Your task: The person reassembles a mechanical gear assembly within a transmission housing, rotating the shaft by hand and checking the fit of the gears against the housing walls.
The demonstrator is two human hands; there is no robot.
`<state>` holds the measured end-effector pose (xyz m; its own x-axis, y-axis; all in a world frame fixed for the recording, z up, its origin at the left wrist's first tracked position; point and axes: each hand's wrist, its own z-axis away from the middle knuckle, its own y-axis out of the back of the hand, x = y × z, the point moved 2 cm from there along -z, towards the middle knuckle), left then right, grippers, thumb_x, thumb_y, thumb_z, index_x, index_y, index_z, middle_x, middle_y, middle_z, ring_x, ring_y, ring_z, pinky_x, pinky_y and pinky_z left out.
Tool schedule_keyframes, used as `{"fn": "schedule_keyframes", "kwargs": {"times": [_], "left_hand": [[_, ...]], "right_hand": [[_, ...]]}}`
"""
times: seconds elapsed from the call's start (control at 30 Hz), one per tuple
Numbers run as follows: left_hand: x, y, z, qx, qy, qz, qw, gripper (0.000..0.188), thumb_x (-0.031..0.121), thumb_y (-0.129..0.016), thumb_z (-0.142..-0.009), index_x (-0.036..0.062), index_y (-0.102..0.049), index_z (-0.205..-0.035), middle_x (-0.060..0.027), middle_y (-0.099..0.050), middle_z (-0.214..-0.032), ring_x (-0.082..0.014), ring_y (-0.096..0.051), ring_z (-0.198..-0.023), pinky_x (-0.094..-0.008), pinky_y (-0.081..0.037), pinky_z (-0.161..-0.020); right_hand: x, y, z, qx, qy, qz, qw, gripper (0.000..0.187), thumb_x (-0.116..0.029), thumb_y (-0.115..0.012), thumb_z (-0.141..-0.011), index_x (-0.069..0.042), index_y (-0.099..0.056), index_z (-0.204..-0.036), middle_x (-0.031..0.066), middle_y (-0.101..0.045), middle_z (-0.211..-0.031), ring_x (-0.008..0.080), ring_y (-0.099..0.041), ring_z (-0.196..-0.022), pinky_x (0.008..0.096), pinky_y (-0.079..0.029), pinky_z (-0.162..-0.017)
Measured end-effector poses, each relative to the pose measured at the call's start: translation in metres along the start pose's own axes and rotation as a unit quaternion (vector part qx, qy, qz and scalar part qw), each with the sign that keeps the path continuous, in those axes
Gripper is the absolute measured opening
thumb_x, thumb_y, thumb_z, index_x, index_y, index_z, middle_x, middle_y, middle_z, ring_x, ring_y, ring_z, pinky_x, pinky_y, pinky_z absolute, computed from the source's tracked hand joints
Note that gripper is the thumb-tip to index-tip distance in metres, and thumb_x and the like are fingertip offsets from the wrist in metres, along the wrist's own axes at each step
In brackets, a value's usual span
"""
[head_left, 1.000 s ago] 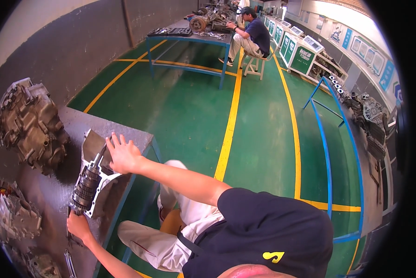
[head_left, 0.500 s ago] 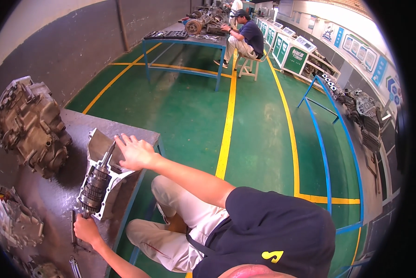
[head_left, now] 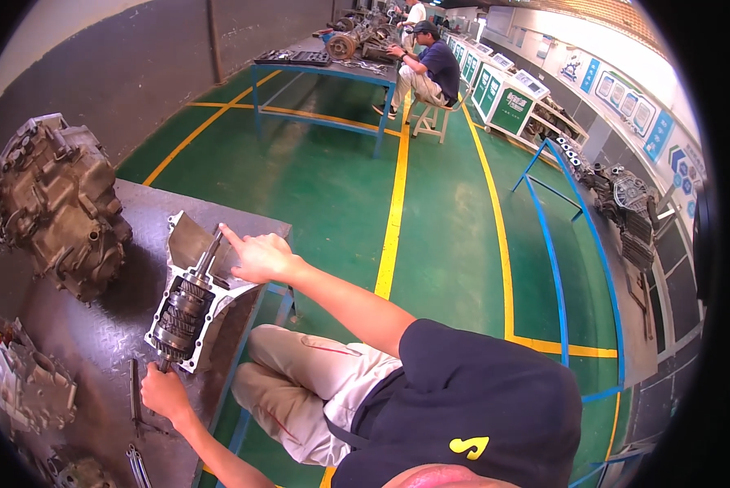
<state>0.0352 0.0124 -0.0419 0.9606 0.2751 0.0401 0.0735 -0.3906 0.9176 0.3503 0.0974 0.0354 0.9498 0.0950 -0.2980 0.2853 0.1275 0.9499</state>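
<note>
An open gearbox housing half (head_left: 210,313), pale metal with a scalloped flange, lies on the metal workbench (head_left: 137,207). In it rests a gear shaft (head_left: 184,309) carrying several dark gears, its long thin end pointing away from me. My left hand (head_left: 166,394) is closed around the shaft's near end, just outside the housing. At the far end, my right hand (head_left: 265,259) stretches its index finger to the shaft's tip, the other fingers curled with nothing visible in them. Whether the fingertip presses on the tip or only hovers beside it, I cannot tell.
A large brown gearbox (head_left: 60,207) stands at the bench's left, with another metal casing (head_left: 23,382) nearer. Wrenches (head_left: 137,465) lie near the front. Across the green floor, a seated person (head_left: 434,65) works at a blue-framed table (head_left: 324,73). A blue frame (head_left: 548,236) stands right.
My right hand has gone from spread fingers to a pointing index finger at the shaft tip. My left hand keeps its hold. The whole view has shifted slightly.
</note>
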Motion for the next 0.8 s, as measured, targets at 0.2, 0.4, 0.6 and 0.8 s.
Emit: {"fn": "schedule_keyframes", "kwargs": {"times": [0.2, 0.4, 0.6, 0.8], "left_hand": [[0.006, 0.000, -0.002, -0.004, -0.012, 0.013, 1.000, 0.020, 0.025, -0.070, -0.079, 0.0103, -0.072, -0.091, -0.0173, -0.069, -0.074, -0.0392, -0.068, -0.071, -0.0515, -0.052, -0.062], [-0.017, -0.003, 0.014, -0.009, 0.025, -0.035, 0.999, 0.017, 0.023, -0.069, -0.076, 0.0125, -0.072, -0.089, -0.0164, -0.069, -0.078, -0.0380, -0.067, -0.075, -0.0507, -0.052, -0.064], [0.012, -0.001, -0.008, -0.025, 0.032, -0.004, 0.999, 0.018, 0.021, -0.065, -0.076, 0.0134, -0.071, -0.091, -0.0167, -0.068, -0.080, -0.0384, -0.067, -0.079, -0.0507, -0.053, -0.068], [-0.001, 0.002, -0.005, 0.015, 0.046, -0.024, 0.999, 0.020, 0.022, -0.065, -0.075, 0.0135, -0.076, -0.090, -0.0183, -0.070, -0.079, -0.0376, -0.068, -0.074, -0.0479, -0.054, -0.065]], "right_hand": [[0.007, 0.005, 0.004, -0.022, -0.001, 0.002, 1.000, 0.096, -0.037, -0.061, -0.085, -0.012, -0.005, -0.158, 0.0214, -0.068, -0.110, 0.0373, -0.069, -0.096, 0.0463, -0.054, -0.087], [-0.004, -0.014, -0.002, -0.029, 0.044, -0.006, 0.999, 0.097, -0.041, -0.060, -0.084, -0.007, -0.007, -0.157, 0.0246, -0.067, -0.109, 0.0388, -0.069, -0.095, 0.0496, -0.054, -0.087], [0.014, 0.000, -0.003, 0.035, 0.039, 0.021, 0.998, 0.091, -0.044, -0.060, -0.084, -0.006, -0.018, -0.155, 0.0229, -0.066, -0.110, 0.0405, -0.067, -0.096, 0.0528, -0.054, -0.085], [0.004, -0.008, -0.012, 0.134, 0.144, 0.004, 0.981, 0.054, -0.030, -0.066, -0.088, -0.011, -0.050, -0.136, 0.0200, -0.049, -0.124, 0.0397, -0.052, -0.114, 0.0521, -0.052, -0.087]]}}
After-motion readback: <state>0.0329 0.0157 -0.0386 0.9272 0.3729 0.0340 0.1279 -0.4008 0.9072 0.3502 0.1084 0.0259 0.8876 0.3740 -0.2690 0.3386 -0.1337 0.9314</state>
